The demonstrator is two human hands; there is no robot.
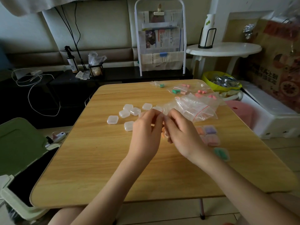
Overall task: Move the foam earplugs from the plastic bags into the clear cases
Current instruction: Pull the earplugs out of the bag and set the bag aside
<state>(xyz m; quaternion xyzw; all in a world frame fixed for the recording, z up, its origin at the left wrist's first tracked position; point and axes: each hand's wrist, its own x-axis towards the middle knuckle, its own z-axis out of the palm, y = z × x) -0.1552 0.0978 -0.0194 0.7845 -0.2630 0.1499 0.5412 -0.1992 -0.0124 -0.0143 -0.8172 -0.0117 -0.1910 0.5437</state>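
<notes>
Wooden table [103,159]: both hands [164,127] pinch orange earplugs [164,133], mostly hidden between the fingers.

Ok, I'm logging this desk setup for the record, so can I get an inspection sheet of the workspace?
Surface: wooden table, a seam line across the far end.
Job's things: empty clear cases left of centre; filled cases on the right; bagged earplugs at the far edge.
Clutter: pile of empty plastic bags.
Hands: left hand and right hand together pinch a small bag with orange earplugs.
Cables: white cable on the dark bench, left.
Surroundings: newspaper rack, round white side table.
</notes>
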